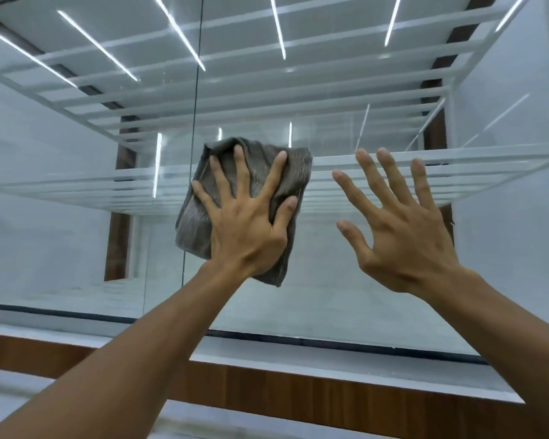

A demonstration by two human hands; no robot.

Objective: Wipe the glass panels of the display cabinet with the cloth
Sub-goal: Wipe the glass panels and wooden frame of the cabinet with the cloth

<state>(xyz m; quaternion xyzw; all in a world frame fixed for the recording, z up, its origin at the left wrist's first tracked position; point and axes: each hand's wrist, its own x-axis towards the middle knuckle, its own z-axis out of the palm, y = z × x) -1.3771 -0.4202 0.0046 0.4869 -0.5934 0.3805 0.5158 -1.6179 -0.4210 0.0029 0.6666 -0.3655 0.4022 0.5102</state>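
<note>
The left grip [248,223] is pressing a grey cloth [293,172] flat against the cabinet's glass panel [362,299], fingers splayed and straight, released rather than clenched round it. The cloth's left edge is overlapping the vertical seam [196,90] where two panes meet, level with the glass shelf [473,163] inside. The right grip [406,239] is hovering just beside it, spread wide, grasping nothing; whether it is touching the pane I cannot tell. Bare glass is running down to the dark bottom edge [330,343] above the wooden trim [298,397].
</note>
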